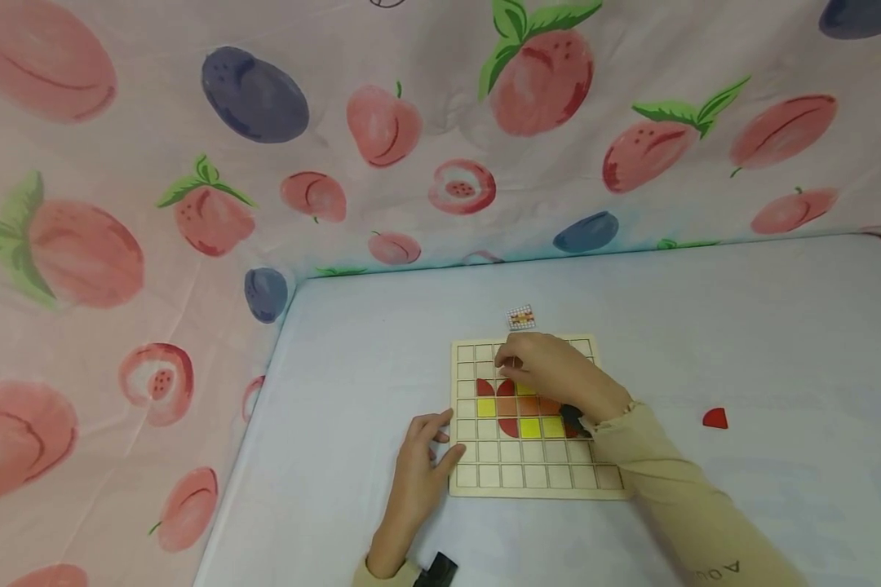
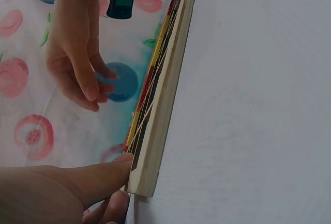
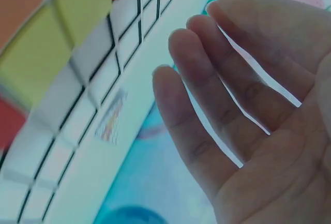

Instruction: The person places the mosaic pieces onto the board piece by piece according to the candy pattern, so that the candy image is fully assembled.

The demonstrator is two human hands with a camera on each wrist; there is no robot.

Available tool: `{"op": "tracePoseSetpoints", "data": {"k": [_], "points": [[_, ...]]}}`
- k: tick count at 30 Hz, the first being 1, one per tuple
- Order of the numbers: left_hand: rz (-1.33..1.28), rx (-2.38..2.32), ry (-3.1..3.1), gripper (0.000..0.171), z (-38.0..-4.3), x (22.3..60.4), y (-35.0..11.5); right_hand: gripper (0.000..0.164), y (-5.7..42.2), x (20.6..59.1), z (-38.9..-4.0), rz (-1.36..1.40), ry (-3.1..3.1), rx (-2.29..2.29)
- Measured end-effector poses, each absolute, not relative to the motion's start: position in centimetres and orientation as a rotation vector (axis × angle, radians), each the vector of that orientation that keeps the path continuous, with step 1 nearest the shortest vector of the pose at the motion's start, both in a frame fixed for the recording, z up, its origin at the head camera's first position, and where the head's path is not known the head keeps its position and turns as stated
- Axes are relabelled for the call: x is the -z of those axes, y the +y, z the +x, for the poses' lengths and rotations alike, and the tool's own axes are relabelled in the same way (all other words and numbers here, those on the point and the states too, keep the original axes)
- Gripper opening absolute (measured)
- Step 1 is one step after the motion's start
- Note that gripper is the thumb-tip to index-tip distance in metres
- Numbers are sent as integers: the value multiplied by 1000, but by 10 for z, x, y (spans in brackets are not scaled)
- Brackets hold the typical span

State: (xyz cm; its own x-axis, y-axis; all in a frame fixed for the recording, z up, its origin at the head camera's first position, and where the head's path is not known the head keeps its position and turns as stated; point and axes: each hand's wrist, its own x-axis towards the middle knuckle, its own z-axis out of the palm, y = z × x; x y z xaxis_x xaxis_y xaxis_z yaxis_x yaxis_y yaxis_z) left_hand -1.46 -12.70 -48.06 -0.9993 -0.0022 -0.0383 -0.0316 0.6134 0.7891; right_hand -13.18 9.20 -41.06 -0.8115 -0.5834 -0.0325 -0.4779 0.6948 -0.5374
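A pale wooden grid board [image 1: 511, 475] lies on the white-covered table. Red rounded-edge pieces [image 1: 484, 387], yellow squares [image 1: 486, 408] and orange squares [image 1: 529, 406] fill several of its middle cells. My left hand [image 1: 420, 461] touches the board's left edge with thumb and fingertip; the left wrist view shows the thumb at its corner. Over the upper part of the board hovers my right hand [image 1: 551, 363], covering some cells. In the right wrist view its fingers [image 3: 181, 125] are loosely extended, and no piece shows in them.
Just beyond the board's far edge lies a small printed pattern card [image 1: 521, 317]. A loose red quarter-round piece [image 1: 715, 418] sits on the table to the right. Fruit-patterned cloth [image 1: 411, 49] hangs behind the table and along its left side.
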Motion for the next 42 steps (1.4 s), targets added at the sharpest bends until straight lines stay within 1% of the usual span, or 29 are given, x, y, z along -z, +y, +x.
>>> {"op": "tracePoseSetpoints", "data": {"k": [7, 18, 26, 35, 42], "points": [[-47, -1356, 2794, 50, -15, 480, -127, 10, 121, 405, -123, -864, 2764, 771], [-46, -1360, 2793, 50, -14, 479, -126, 14, 161, 396, -104, -781, 2874, 657], [-54, -1354, 2794, 50, -14, 479, -125, 16, 186, 399, -95, -684, 2912, 615], [-72, -1347, 2786, 50, -14, 479, -125, 18, 207, 401, -86, -679, 2948, 562], [-29, -1369, 2811, 49, -14, 480, -126, 18, 225, 405, -80, -669, 2980, 544]]}}
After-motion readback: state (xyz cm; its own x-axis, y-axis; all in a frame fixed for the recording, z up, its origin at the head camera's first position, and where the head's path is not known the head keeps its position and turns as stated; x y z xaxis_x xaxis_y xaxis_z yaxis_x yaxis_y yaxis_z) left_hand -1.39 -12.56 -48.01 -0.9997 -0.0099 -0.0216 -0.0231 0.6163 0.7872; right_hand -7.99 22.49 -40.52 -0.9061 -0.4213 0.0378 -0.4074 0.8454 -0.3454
